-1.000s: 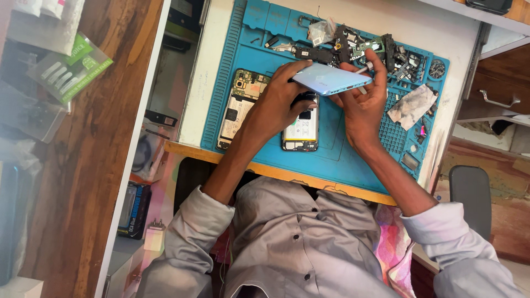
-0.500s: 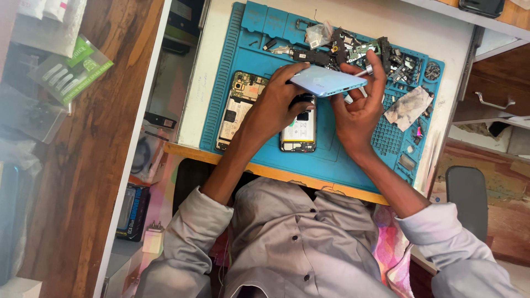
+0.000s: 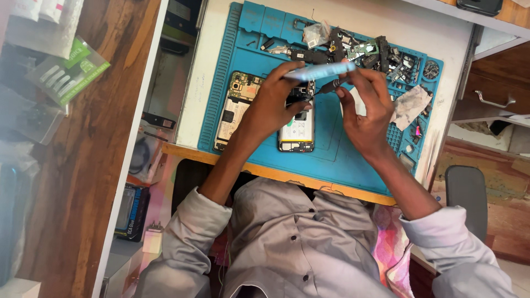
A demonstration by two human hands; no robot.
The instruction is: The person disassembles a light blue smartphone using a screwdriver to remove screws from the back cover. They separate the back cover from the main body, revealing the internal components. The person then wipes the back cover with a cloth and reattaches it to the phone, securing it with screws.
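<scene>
The pale blue phone back cover (image 3: 320, 71) was held with its broad face toward the camera in the 2 earlier pictures; now it is turned nearly edge-on, showing as a thin strip. The left hand (image 3: 274, 105) and right hand (image 3: 367, 110) have lifted it a little toward the far edge of the blue work mat (image 3: 331, 149). More of the opened phone (image 3: 297, 128) beneath the hands is uncovered.
</scene>
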